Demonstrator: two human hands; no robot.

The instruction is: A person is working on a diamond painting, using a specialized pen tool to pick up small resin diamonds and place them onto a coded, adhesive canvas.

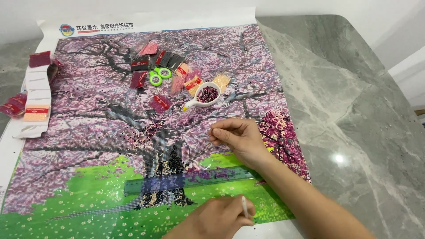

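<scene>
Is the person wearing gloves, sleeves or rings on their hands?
No. Both the left hand and the right hand are bare, with no gloves, and no rings or watch that I can see. The forearms are uncovered too; no sleeve shows anywhere in view.

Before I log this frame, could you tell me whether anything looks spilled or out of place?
Small dark specks, seemingly loose beads, lie scattered on the grey table right of the canvas, away from the white tray. Nothing else stands out.
</scene>
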